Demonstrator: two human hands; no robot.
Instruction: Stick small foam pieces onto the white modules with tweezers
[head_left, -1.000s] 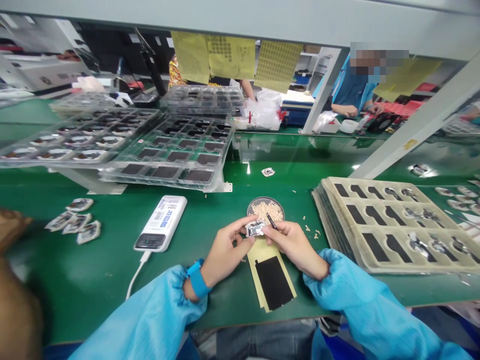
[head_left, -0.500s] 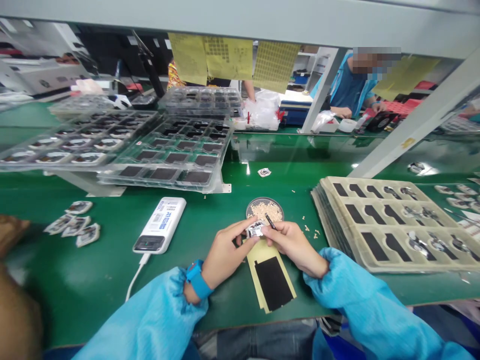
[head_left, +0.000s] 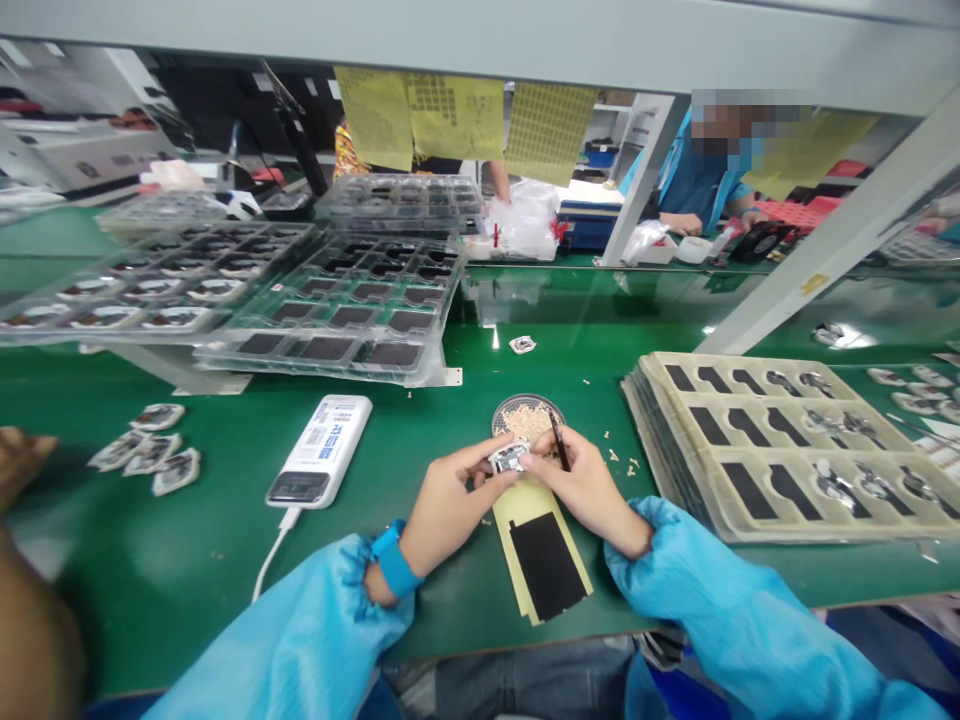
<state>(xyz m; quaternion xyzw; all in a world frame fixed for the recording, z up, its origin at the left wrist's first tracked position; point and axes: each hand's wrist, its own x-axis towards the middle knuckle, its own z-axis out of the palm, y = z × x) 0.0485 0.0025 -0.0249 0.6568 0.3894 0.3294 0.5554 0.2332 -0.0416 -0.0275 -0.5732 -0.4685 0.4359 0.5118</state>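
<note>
Between thumb and fingers, my left hand [head_left: 459,500] grips a small silvery part [head_left: 510,457] with a pale rim. My right hand [head_left: 581,485] is closed round a dark, thin tool [head_left: 559,440] that points up and away, and its thumb touches the part's right side. Just beyond the hands is a round dish [head_left: 510,408] of small beige pieces. Below them, a yellow sheet [head_left: 522,585] with a black rectangle [head_left: 550,565] on it lies on the green table [head_left: 435,620].
A white power bank [head_left: 330,440] with a cable and several small parts [head_left: 154,452] lie left. Clear trays [head_left: 337,350] stand back left; a stack of beige trays [head_left: 757,445] is at the right. Another person's hand [head_left: 22,465] shows at the left edge, and a person [head_left: 694,190] sits across.
The dark tool has swung more upright in my right hand and moved slightly right. The part has tilted a little. At the left edge, another person's hand has come into clearer view.
</note>
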